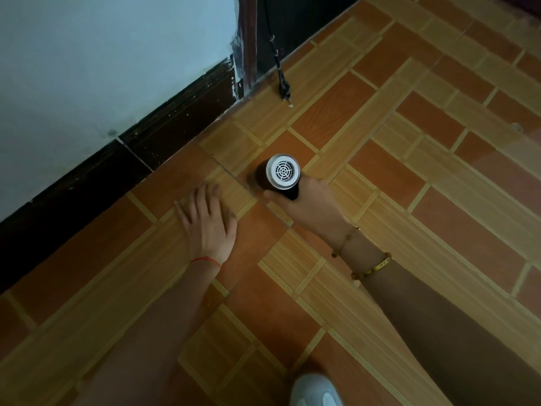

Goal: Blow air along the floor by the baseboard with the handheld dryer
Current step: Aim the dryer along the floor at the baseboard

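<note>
Right hand (307,205) grips handheld dryer (279,175), fingers curled round its dark body; white rear grille faces camera, nozzle end down at tiled floor (409,200), near dark baseboard (175,118); left hand (206,221) flat on floor, fingers straight, together.

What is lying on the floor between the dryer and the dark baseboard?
Nothing: in the head view only bare tiled floor lies between the dryer, gripped by the right hand, and the baseboard.
</note>
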